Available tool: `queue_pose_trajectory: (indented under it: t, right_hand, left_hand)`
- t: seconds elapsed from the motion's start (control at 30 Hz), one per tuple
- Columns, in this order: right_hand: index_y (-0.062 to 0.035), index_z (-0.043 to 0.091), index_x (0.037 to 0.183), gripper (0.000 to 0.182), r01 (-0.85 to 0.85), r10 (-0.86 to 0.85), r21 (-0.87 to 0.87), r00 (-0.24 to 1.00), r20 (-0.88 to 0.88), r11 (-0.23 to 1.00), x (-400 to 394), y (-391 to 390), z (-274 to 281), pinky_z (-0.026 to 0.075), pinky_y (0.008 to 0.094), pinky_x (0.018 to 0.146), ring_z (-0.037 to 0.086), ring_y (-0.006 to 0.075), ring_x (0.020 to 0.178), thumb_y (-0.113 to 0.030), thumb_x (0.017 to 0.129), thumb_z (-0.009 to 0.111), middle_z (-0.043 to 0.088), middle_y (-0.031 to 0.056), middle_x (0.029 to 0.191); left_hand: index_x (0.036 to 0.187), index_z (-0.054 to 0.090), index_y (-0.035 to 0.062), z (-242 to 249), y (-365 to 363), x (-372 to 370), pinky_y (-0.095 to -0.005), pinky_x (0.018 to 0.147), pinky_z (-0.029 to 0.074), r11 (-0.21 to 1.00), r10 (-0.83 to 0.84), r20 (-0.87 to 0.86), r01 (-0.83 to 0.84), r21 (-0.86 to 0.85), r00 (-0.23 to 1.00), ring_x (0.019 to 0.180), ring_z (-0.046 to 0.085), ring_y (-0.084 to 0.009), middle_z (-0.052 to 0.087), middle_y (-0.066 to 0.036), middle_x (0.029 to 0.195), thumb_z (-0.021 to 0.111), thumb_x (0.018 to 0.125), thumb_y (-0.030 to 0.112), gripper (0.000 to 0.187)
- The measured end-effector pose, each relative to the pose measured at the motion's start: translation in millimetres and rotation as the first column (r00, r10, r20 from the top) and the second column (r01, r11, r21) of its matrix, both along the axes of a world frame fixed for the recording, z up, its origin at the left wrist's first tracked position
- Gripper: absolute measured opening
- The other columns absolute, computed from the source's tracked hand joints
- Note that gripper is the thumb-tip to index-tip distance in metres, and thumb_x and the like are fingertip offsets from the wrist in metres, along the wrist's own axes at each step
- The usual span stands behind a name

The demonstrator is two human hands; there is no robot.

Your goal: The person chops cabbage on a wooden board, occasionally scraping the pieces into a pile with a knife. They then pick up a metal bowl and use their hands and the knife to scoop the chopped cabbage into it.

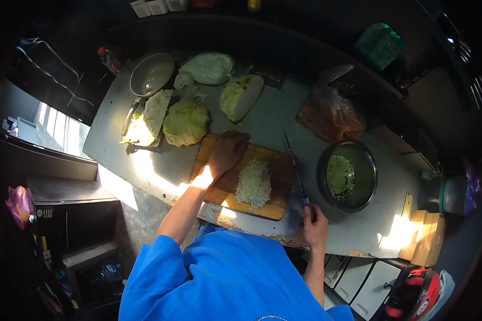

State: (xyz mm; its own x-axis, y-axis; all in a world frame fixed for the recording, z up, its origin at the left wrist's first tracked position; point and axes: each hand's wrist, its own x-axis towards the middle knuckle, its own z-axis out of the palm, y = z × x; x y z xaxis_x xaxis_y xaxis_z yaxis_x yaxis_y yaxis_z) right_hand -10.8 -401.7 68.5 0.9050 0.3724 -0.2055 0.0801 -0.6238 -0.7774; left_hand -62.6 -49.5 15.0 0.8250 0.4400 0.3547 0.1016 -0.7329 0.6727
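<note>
Desk (284, 115): grey top, runs from far left to near right, strong sun patches along the near edge.

Chopping board (276, 166): wooden, near the desk's near edge, center of the scene. A pile of finely chopped cabbage (254, 183) sits on its middle.

Cabbage stock at far left: 1 leafy cabbage head (186, 123) just beyond the board's far-left corner, 1 cut half (241, 96) further back, loose leaves (209, 68) behind that, next to a metal colander (151, 74).

Steel bowl (348, 175): right of the board, apart from it, already holding some chopped cabbage.

Plastic bag (329, 115): orange-brown, beyond the bowl.

Knife (295, 168): blade lies along the board's right edge, tip pointing far, handle toward the person.

Hands:
- Left hand (226, 151): on the board's far-left part, palm down, fingers curled under. Can't tell whether it's got anything under it; it sits just left of the chopped pile, not in it.
- Right hand (315, 224): closed around the knife handle at the desk's near edge, blade resting flat, not cutting.

Step, my read: a chopped batch is done and waiting on the board, knife parked. Cutting is paused between batches.

Next move, judgement only: either scoop the pile across to the bowl on the right, which needs both hands or blade as scraper and a clear path over the board's right edge, or pull fresh cabbage from far left onto the board.
</note>
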Motion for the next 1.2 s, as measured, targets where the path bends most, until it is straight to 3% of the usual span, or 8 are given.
queue_pose_trajectory:
  t: [0.23,0.3,0.43,0.57,0.7,0.8,1.17,1.2]
  right_hand:
    - [-0.0002,0.067,0.108,0.037,-0.066,0.074,0.071,0.990,-0.118,0.995,-4.7,-6.5,-17.7,0.045,0.0314,0.058,0.051,0.0135,0.057,-0.035,0.104,0.057,0.062,0.0084,0.070]
    - [-0.0051,0.064,0.106,0.041,0.226,0.069,0.277,0.647,-0.759,0.934,-6.5,0.0,-0.5,0.031,0.0245,0.044,0.036,0.0056,0.046,-0.043,0.108,0.048,0.046,-0.0035,0.061]
    - [-0.0082,0.058,0.105,0.042,0.468,0.283,0.392,0.287,-0.915,0.792,-12.6,8.5,2.1,0.027,0.0211,0.039,0.030,0.0028,0.042,-0.047,0.109,0.042,0.038,-0.0060,0.059]
    - [-0.0078,0.056,0.104,0.042,0.532,0.384,0.404,0.153,-0.910,0.744,-26.7,20.1,10.2,0.027,0.0210,0.037,0.029,0.0024,0.041,-0.046,0.110,0.040,0.037,-0.0058,0.058]
    - [-0.0076,0.054,0.102,0.040,0.483,0.300,0.346,0.173,-0.938,0.804,-43.7,23.1,29.8,0.028,0.0227,0.040,0.029,0.0044,0.043,-0.044,0.110,0.041,0.037,-0.0038,0.060]
    - [-0.0073,0.054,0.102,0.041,0.410,0.268,0.344,0.231,-0.935,0.845,-51.7,19.5,45.9,0.028,0.0225,0.042,0.029,0.0044,0.046,-0.045,0.110,0.042,0.036,-0.0043,0.062]
    - [-0.0048,0.056,0.103,0.044,0.262,0.137,0.245,0.371,-0.919,0.933,-82.8,-18.7,43.3,0.032,0.0223,0.044,0.035,0.0046,0.049,-0.045,0.110,0.042,0.043,-0.0045,0.065]
    - [-0.0036,0.058,0.104,0.044,0.145,0.135,0.241,0.515,-0.846,0.960,-83.1,-23.9,37.0,0.036,0.0241,0.046,0.041,0.0068,0.051,-0.044,0.110,0.043,0.046,-0.0028,0.065]
  left_hand:
    - [0.109,0.075,0.0061,15.6,-2.9,-28.2,-0.0351,0.070,0.055,0.966,0.192,0.048,-0.180,-0.184,0.980,0.078,0.070,-0.0251,0.073,-0.016,0.095,0.070,0.090,0.014,0.022]
    - [0.111,0.075,0.0063,12.1,-13.3,-41.4,-0.0322,0.069,0.054,0.934,0.201,0.009,-0.189,-0.304,0.980,0.076,0.068,-0.0198,0.074,-0.014,0.094,0.072,0.091,0.015,0.023]
    - [0.116,0.075,0.0044,43.9,-68.1,-52.0,-0.0252,0.064,0.050,0.739,0.229,-0.241,-0.330,-0.588,0.943,0.072,0.061,-0.0082,0.075,-0.007,0.090,0.075,0.092,0.020,0.028]
    - [0.115,0.072,-0.0016,46.0,-134.9,-50.1,-0.0246,0.061,0.048,0.596,-0.090,-0.186,-0.096,-0.797,0.978,0.071,0.063,-0.0075,0.073,-0.003,0.083,0.083,0.086,0.025,0.041]
    - [0.122,0.066,-0.0032,35.3,-146.2,-41.7,-0.0247,0.058,0.046,0.609,-0.167,-0.258,-0.106,-0.786,0.952,0.068,0.061,-0.0072,0.070,-0.003,0.078,0.089,0.079,0.027,0.057]
    - [0.129,0.054,-0.0101,20.0,-119.7,-41.7,-0.0310,0.066,0.052,0.695,-0.024,-0.339,-0.228,-0.682,0.941,0.076,0.063,-0.0180,0.065,-0.011,0.084,0.095,0.065,0.044,0.093]
    - [0.125,0.054,-0.0050,37.0,-91.1,-40.0,-0.0302,0.069,0.050,0.852,0.194,-0.232,-0.281,-0.443,0.953,0.077,0.060,-0.0166,0.063,-0.008,0.086,0.092,0.073,0.033,0.075]
    - [0.125,0.056,-0.0023,48.9,-102.4,-44.6,-0.0304,0.069,0.050,0.873,0.235,-0.254,-0.319,-0.370,0.938,0.078,0.061,-0.0171,0.063,-0.009,0.087,0.091,0.073,0.034,0.073]
